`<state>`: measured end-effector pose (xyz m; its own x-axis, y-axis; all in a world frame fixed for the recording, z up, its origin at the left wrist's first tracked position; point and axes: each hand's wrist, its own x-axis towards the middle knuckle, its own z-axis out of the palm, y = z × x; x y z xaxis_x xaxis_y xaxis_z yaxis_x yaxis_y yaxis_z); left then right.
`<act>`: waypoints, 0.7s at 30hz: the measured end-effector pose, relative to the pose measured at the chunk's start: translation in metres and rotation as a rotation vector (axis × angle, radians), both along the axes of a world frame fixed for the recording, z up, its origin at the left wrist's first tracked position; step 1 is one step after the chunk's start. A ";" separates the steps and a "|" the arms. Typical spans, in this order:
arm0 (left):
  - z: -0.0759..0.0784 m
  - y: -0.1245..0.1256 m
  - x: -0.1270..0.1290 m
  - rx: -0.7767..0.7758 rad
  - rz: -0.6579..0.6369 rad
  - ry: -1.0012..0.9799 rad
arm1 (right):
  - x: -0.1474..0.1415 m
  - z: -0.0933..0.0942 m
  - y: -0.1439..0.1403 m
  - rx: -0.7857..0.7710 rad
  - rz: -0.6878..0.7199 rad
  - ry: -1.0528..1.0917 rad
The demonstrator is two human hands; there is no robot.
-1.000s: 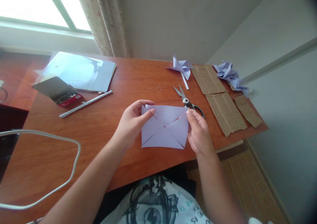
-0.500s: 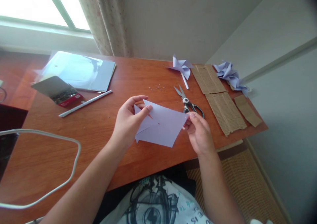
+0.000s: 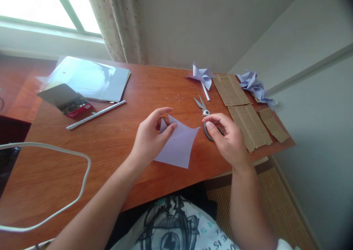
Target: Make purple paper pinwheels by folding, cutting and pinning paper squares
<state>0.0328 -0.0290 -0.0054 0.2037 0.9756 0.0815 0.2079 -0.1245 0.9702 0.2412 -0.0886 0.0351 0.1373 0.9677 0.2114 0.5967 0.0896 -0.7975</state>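
Note:
My left hand holds a pale lilac sheet of paper between thumb and fingers, just above the table's near edge. Cut flaps bend at its upper left, and a small reddish mark shows near its middle. The sheet's right corner sticks out free. My right hand hovers to the right of that corner, not touching it, thumb and forefinger tips close together but slightly apart; I see nothing between them. Behind its fingers lie scissors with dark handles, partly hidden.
On the wooden table lie a paper pinwheel on a white stick, corrugated cardboard, more folded lilac paper, a rolled paper stick, an open box of small metal pieces, and a folder. A white cable loops at left.
My right hand has let go of the sheet's right corner and moved slightly right and up, over the scissors' handles. My left hand has shifted a little right, still holding the sheet.

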 end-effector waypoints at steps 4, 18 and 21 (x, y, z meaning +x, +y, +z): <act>-0.004 -0.004 0.002 0.033 -0.114 0.075 | -0.022 0.010 0.013 -0.010 0.199 -0.155; 0.005 -0.014 0.002 0.376 0.115 0.212 | -0.030 -0.020 0.025 -0.106 0.095 0.068; 0.007 -0.018 0.003 0.324 0.055 0.150 | -0.030 -0.020 0.021 -0.122 0.077 0.166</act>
<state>0.0362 -0.0469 0.0018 0.1843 0.9139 0.3617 0.3598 -0.4052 0.8404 0.2117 -0.0676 0.0146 0.0848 0.9937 0.0728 0.4510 0.0268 -0.8921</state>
